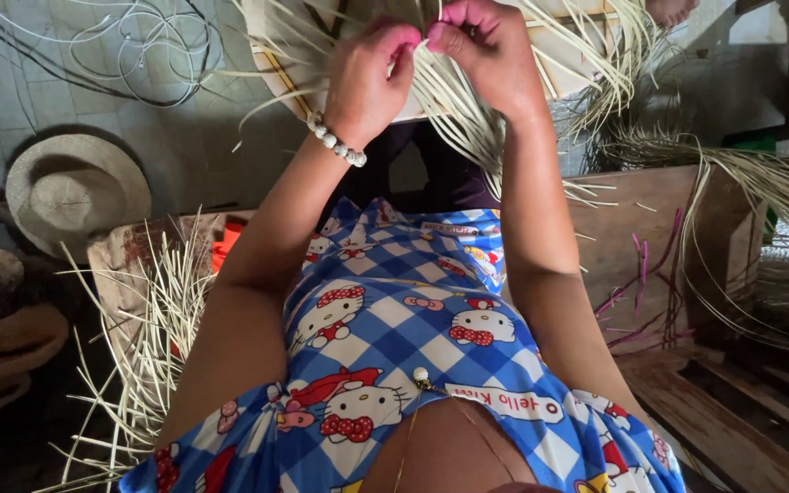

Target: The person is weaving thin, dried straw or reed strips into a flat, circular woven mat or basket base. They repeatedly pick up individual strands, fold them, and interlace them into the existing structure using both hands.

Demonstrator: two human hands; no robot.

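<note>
At the top centre of the frame, the left hand (367, 78) and right hand (490, 55) meet, fingers pinched on pale straw strips (454, 105) fanning from a woven piece (276, 55). A finished hat (75, 187) lies at left; loose straw (152, 338) lies lower left.

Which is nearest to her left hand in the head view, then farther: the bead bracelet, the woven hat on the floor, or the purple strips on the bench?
From the left hand:
1. Bead bracelet, on that wrist.
2. Woven hat, lower left on the floor.
3. Purple strips, far right on the wooden bench.
</note>
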